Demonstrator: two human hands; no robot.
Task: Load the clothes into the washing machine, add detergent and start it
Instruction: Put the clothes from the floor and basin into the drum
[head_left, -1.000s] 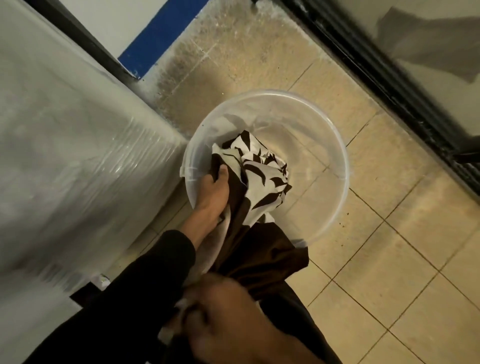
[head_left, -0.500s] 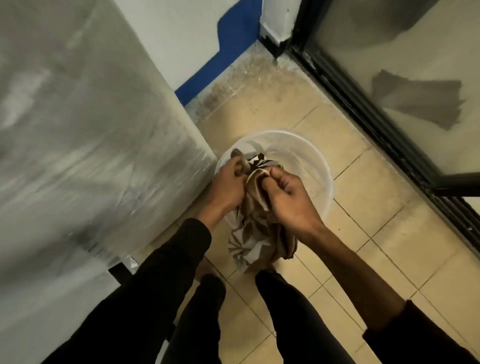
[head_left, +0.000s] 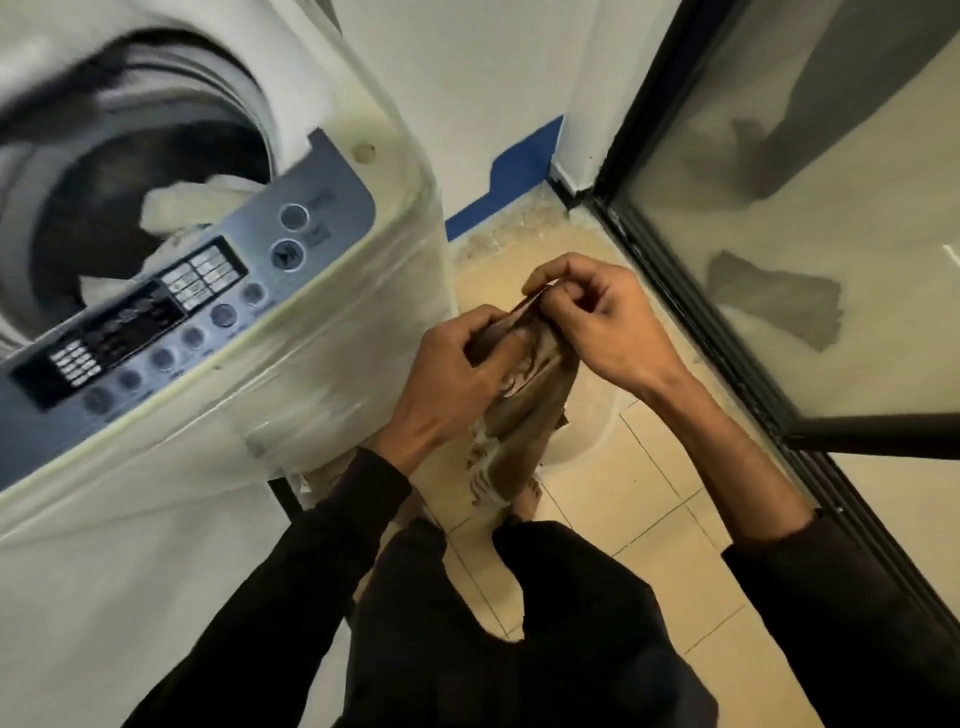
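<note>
Cloth (head_left: 519, 415), brown and white patterned: lifted out of floor tub (head_left: 592, 436), now gripped by left hand (head_left: 452, 384) and pinched by right hand (head_left: 597, 322), beside washing machine (head_left: 311, 374). Drum (head_left: 130, 197) open, pale laundry inside; loading probably next, detergent and start pending.

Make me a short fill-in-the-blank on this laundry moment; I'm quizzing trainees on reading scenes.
1. Both hands, the left hand and the right hand, grip a brown patterned ____.
2. The washing machine drum stands ____, with pale laundry inside.
3. The machine's control panel lies to the person's ____.
4. The floor is covered in beige ____.

Missing words: garment; open; left; tiles
</note>
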